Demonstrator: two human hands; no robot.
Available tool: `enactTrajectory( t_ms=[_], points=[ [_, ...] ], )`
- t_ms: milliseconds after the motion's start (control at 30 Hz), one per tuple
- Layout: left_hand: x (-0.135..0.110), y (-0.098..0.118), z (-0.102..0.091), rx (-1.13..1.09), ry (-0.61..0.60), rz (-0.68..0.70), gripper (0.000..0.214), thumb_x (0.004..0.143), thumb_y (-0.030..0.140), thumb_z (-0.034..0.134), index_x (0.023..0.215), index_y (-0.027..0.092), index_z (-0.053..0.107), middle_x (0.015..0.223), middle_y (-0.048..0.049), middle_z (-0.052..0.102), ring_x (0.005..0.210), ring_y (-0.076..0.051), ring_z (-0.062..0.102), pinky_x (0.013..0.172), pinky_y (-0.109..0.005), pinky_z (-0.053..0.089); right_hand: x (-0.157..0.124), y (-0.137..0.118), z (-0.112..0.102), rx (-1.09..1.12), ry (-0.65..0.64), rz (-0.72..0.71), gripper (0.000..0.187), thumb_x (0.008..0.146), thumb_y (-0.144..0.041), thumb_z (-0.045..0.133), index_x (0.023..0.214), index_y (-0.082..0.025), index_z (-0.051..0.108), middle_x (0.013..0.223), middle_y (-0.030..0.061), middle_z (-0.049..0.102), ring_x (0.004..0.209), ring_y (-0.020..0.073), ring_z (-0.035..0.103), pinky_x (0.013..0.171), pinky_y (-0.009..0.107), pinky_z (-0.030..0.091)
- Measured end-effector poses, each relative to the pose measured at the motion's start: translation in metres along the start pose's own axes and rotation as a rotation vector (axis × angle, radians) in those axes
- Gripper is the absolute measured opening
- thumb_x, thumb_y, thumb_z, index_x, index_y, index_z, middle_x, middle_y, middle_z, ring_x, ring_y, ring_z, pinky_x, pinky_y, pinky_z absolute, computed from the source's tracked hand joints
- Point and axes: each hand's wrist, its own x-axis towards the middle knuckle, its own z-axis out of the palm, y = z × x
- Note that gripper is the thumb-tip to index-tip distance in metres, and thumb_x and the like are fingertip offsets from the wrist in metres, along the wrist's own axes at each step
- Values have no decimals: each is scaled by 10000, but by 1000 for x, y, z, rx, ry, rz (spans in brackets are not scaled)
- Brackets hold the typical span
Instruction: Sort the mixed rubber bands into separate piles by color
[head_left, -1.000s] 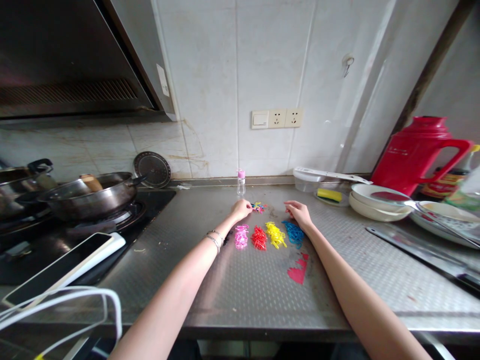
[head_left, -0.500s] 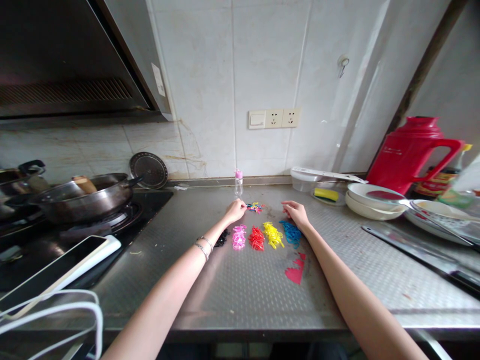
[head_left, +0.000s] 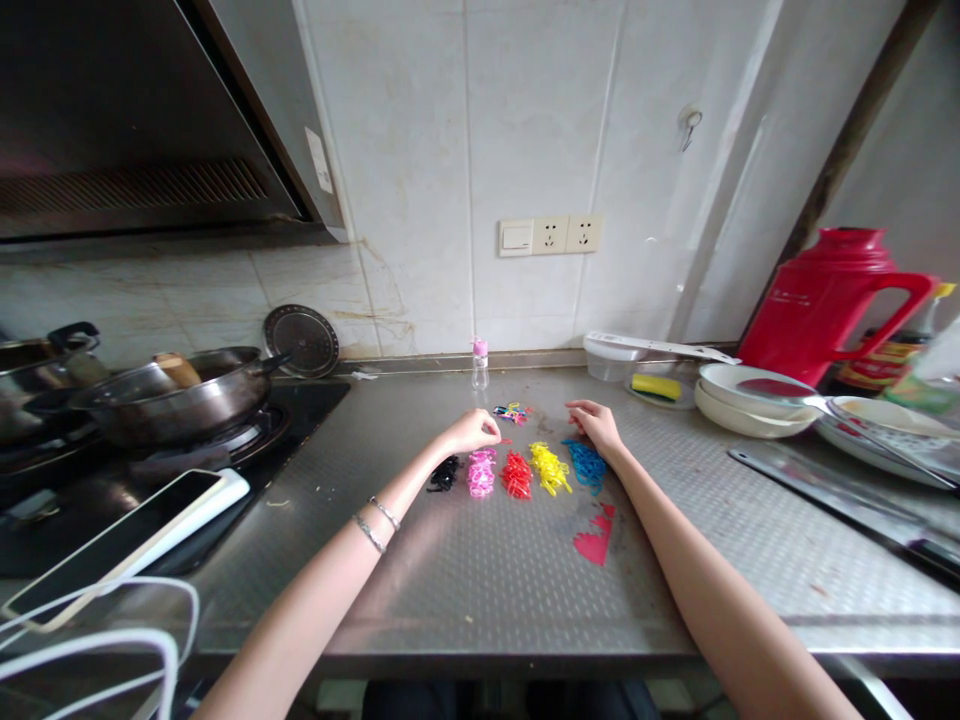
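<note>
Small rubber bands lie sorted by colour on the steel counter (head_left: 525, 570): a black pile (head_left: 445, 473), a pink pile (head_left: 481, 472), a red pile (head_left: 516, 474), a yellow pile (head_left: 550, 468) and a blue pile (head_left: 586, 465). Behind them sits a small mixed-colour heap (head_left: 512, 411). My left hand (head_left: 472, 431) hovers above the pink pile with fingers pinched on something too small to name. My right hand (head_left: 595, 425) rests curled on the counter just behind the blue pile. A small clear bottle with a pink cap (head_left: 480, 364) stands by the wall.
A wok (head_left: 176, 392) sits on the stove at left, with a phone (head_left: 124, 545) and white cable in front. At right are a red thermos jug (head_left: 832, 300), stacked bowls (head_left: 750, 398), a sponge (head_left: 655, 386) and a knife (head_left: 840, 505). A red scrap (head_left: 596, 540) lies near my right forearm.
My left hand has drawn back from the mixed heap toward the pink and red piles, uncovering the black pile. My right hand has stayed in place.
</note>
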Motion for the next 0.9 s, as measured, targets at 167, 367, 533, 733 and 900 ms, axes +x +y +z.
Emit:
enactTrajectory(
  t_ms=[167,367,533,733,900],
  points=[
    [-6,8,6,-52,-75,28,184,694,242,583,783,118,685,780,-50,660,665,-111,559,620,-200,402,-1,-2,0,-38,-29,-9,362,629,-280,492,912,-105,635,552,5,570,397,68,393,382,180,317],
    [-2,-10,-2,-217,87,-18,214,720,232,558,857,98,653,841,-65,658,729,-110,557,677,-208,419,-2,-2,1,-73,-38,-17,363,634,-283,493,919,-113,639,547,1,581,385,72,393,375,186,308],
    [-9,-31,-29,-312,291,-300,239,730,212,520,916,107,629,757,-55,623,570,-75,490,464,-162,349,-4,-5,5,-170,-88,-52,305,628,-264,505,850,-137,671,551,8,608,430,92,461,427,192,359],
    [-25,-44,-60,-411,410,-449,280,716,211,514,977,145,592,638,-7,534,448,-39,367,349,-134,203,-7,-18,12,-395,-174,-151,214,645,-240,517,760,-177,686,613,15,636,571,133,558,552,211,413],
    [-30,-50,-68,-425,445,-486,268,699,192,508,944,136,599,680,-23,550,460,-37,373,342,-129,202,-17,-37,27,-653,-208,-386,256,700,-234,504,895,-211,668,891,44,656,800,162,574,719,240,417]
  ],
)
